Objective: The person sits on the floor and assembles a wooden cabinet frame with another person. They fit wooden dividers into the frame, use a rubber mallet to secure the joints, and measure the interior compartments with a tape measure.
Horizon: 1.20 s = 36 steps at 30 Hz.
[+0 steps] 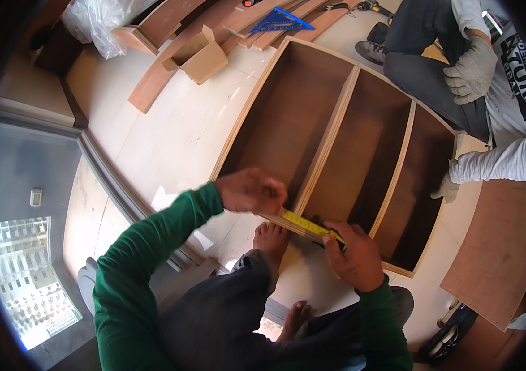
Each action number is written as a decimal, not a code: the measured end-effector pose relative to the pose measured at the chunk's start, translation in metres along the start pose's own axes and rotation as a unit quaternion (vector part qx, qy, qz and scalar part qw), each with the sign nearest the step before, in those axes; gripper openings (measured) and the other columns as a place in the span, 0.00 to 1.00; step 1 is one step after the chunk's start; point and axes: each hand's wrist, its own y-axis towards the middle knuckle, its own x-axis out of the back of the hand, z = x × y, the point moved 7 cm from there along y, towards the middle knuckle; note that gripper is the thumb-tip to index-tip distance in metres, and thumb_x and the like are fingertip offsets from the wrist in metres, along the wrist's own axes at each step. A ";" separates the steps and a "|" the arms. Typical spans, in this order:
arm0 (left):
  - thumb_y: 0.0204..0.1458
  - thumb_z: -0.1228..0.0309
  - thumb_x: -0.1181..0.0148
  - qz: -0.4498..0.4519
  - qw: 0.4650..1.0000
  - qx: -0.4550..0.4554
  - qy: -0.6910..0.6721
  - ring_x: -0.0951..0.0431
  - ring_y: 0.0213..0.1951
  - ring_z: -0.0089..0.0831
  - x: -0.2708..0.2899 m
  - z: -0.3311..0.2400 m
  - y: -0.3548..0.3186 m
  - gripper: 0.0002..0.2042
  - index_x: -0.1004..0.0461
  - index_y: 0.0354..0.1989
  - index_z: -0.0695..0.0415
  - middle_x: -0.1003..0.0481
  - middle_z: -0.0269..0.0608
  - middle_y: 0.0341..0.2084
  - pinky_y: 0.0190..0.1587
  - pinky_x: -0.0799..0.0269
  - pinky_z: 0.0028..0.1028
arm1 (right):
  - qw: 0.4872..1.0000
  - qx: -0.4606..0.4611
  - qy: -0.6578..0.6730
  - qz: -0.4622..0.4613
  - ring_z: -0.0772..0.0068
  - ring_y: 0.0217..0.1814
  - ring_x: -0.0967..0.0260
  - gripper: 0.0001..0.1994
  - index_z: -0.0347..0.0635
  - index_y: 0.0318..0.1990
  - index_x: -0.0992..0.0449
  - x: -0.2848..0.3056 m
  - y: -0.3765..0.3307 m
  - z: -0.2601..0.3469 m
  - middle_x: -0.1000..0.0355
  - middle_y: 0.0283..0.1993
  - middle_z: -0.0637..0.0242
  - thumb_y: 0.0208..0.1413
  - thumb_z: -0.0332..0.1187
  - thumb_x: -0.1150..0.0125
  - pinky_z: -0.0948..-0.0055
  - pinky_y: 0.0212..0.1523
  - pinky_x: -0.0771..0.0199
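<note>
Two hands are working along the near edge of a shelf carcass (337,130) that lies flat on the pale floor (170,123), seen from the head camera. A yellow tape measure (305,224) runs between them, its blade stretched flat along the plywood front edge. The left hand (252,190) is curled closed, fingers pinching the tape's end down on the edge near the corner of the first compartment. The right hand (354,252) is closed around the dark tape case, thumb on top, just in front of the second compartment. Both arms wear green sleeves, and a bare foot (270,238) rests just below the tape.

The carcass itself is a long box of three compartments, dark brown smooth panels inside, with pale layered plywood edges and thin upright dividers. On the far side a second person sits, wearing grey knitted work gloves (472,73); one gloved hand rests on a knee, the other touches the frame's far end. Beyond the carcass lie loose brown boards, an open cardboard box (198,57), a blue triangular square (280,21) and crumpled clear plastic sheet (93,21)
</note>
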 end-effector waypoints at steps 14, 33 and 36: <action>0.50 0.73 0.33 -0.065 0.956 -0.043 0.283 0.24 0.35 0.34 0.089 0.023 -0.037 0.05 0.17 0.35 0.57 0.23 0.39 0.31 0.42 0.27 0.34 | 0.977 -0.108 -0.181 -0.013 0.48 0.27 0.25 0.03 0.51 0.34 0.22 0.003 -0.021 -0.038 0.26 0.26 0.56 0.54 0.34 0.39 0.55 0.27 0.26; 0.43 0.79 0.34 -0.085 0.845 0.115 0.515 0.22 0.39 0.40 0.083 0.036 -0.033 0.05 0.16 0.28 0.53 0.28 0.42 0.34 0.45 0.25 0.36 | 0.975 -0.108 -0.194 -0.016 0.46 0.30 0.26 0.05 0.47 0.32 0.21 -0.022 -0.001 -0.050 0.28 0.31 0.53 0.52 0.35 0.40 0.54 0.30 0.24; 0.44 0.77 0.33 -0.082 0.848 0.126 0.508 0.23 0.40 0.39 0.085 0.037 -0.033 0.05 0.15 0.29 0.52 0.26 0.42 0.33 0.47 0.26 0.36 | 0.977 -0.106 -0.184 -0.014 0.46 0.30 0.26 0.05 0.47 0.33 0.21 -0.024 -0.001 -0.050 0.28 0.31 0.53 0.52 0.35 0.40 0.54 0.31 0.24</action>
